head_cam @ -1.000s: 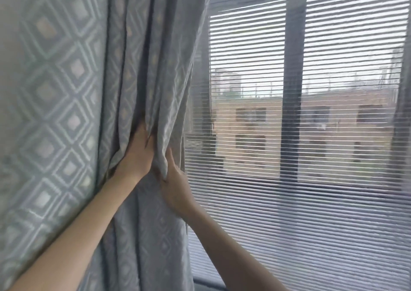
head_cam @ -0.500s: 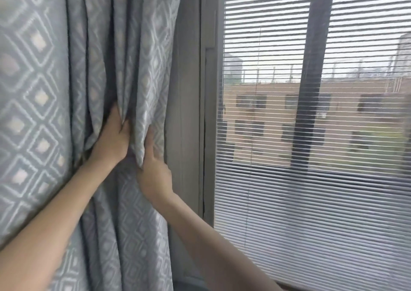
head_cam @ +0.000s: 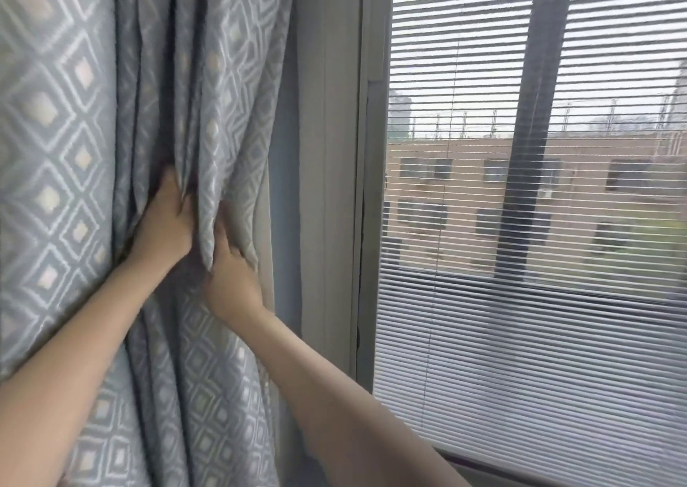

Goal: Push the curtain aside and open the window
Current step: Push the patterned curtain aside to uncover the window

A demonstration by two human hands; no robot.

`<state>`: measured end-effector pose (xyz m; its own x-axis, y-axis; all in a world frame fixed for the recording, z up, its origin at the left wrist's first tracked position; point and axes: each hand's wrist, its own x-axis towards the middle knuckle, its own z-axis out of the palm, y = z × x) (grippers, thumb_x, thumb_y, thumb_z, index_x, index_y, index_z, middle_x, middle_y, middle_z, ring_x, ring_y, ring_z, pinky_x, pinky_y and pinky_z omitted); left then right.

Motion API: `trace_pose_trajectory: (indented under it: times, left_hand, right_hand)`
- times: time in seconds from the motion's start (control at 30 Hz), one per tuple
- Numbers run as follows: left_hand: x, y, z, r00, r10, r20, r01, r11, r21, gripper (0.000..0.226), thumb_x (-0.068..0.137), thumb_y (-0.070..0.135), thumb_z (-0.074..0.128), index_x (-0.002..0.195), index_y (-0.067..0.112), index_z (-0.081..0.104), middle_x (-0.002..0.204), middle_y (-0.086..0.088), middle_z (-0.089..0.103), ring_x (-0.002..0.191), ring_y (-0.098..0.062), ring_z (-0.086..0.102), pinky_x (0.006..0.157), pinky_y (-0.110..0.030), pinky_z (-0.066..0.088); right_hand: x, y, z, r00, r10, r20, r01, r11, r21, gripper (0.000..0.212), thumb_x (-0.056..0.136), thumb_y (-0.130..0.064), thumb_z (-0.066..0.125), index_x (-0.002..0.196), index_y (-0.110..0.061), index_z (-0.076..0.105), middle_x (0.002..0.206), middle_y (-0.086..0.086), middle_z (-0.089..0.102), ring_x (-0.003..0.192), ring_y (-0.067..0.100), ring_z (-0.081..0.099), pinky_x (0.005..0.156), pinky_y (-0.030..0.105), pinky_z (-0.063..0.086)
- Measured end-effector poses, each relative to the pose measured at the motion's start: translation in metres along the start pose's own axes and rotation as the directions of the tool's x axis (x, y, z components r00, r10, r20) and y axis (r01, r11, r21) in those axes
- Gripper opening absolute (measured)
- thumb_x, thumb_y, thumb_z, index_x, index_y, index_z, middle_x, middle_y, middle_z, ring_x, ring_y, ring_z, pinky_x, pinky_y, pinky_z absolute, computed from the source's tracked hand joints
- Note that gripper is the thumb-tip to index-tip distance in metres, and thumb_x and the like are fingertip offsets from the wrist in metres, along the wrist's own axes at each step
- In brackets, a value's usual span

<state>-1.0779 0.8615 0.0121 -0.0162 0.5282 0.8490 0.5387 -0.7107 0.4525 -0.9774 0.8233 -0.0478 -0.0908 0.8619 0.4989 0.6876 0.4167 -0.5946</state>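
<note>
A grey-blue curtain (head_cam: 67, 174) with a white diamond pattern hangs bunched in folds over the left half of the view. My left hand (head_cam: 163, 222) grips a fold of it from the left, fingers buried in the cloth. Just to the right and lower, my right hand (head_cam: 228, 274) holds the curtain's free edge, thumb over the fold. The window (head_cam: 528, 226) fills the right half, shut, with lowered slatted blinds across the glass and a dark vertical mullion behind them.
A grey window frame post (head_cam: 368, 189) and a strip of pale wall (head_cam: 327, 152) stand between the curtain edge and the blinds. A thin blind cord (head_cam: 448, 174) hangs near the frame. Buildings show through the slats.
Both hands have carried the curtain further left, gathering it tighter. The wall strip and window frame, covered a second ago, are now exposed.
</note>
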Motion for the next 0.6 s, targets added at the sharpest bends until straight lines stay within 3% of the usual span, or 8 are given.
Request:
trace_pose_trajectory:
  times: [0.07, 0.17, 0.3, 0.43, 0.6]
  left_hand:
    - [0.006, -0.008, -0.006, 0.999, -0.035, 0.024, 0.034, 0.998, 0.043, 0.043, 0.105, 0.008, 0.041, 0.147, 0.001, 0.036, 0.151, -0.028, 0.044, 0.142, -0.034, 0.041, 0.119, -0.032, 0.028]
    - [0.01, -0.016, -0.01, 0.995, -0.086, 0.046, 0.083, 0.994, 0.065, 0.046, 0.104, 0.008, 0.043, 0.148, 0.0, 0.034, 0.155, -0.023, 0.042, 0.145, -0.034, 0.039, 0.119, -0.035, 0.026]
    - [0.01, -0.018, -0.009, 0.989, -0.142, 0.045, 0.139, 0.988, 0.071, 0.042, 0.102, 0.001, 0.04, 0.144, -0.004, 0.036, 0.153, -0.026, 0.043, 0.144, -0.036, 0.041, 0.12, -0.039, 0.029]
    - [0.0, -0.004, -0.005, 0.987, -0.156, 0.029, 0.155, 0.987, 0.043, 0.031, 0.101, 0.0, 0.043, 0.131, -0.006, 0.043, 0.142, -0.029, 0.053, 0.136, -0.037, 0.049, 0.108, -0.029, 0.032]
    - [-0.021, 0.029, 0.008, 0.993, -0.115, 0.002, 0.115, 0.993, -0.009, 0.036, 0.103, 0.008, 0.042, 0.138, -0.001, 0.042, 0.148, -0.021, 0.05, 0.138, -0.029, 0.045, 0.102, -0.008, 0.022]
  right_hand:
    - [0.009, -0.007, 0.002, 0.997, 0.012, 0.071, -0.012, 1.0, -0.007, 0.094, 0.096, -0.014, 0.055, 0.158, -0.029, -0.015, 0.154, 0.026, 0.04, 0.135, 0.044, 0.046, 0.106, 0.054, 0.043]
    - [0.016, -0.007, 0.004, 0.992, 0.02, 0.127, -0.02, 1.0, -0.002, 0.091, 0.097, -0.019, 0.054, 0.158, -0.03, -0.013, 0.16, 0.022, 0.032, 0.144, 0.041, 0.036, 0.114, 0.052, 0.036]
    - [0.007, 0.002, 0.008, 0.987, 0.041, 0.153, -0.054, 0.995, 0.085, 0.075, 0.102, -0.033, 0.043, 0.158, -0.036, -0.007, 0.164, 0.015, 0.028, 0.143, 0.043, 0.036, 0.113, 0.056, 0.037]
    - [-0.01, 0.01, 0.007, 0.999, 0.026, 0.025, -0.03, 0.985, 0.171, 0.073, 0.101, -0.028, 0.045, 0.159, -0.034, 0.001, 0.162, 0.014, 0.032, 0.141, 0.042, 0.04, 0.11, 0.056, 0.041]
    - [-0.033, 0.017, -0.018, 1.0, 0.015, 0.022, -0.019, 0.98, 0.196, 0.08, 0.098, -0.026, 0.048, 0.156, -0.045, -0.005, 0.167, -0.004, 0.019, 0.146, 0.034, 0.034, 0.107, 0.056, 0.044]
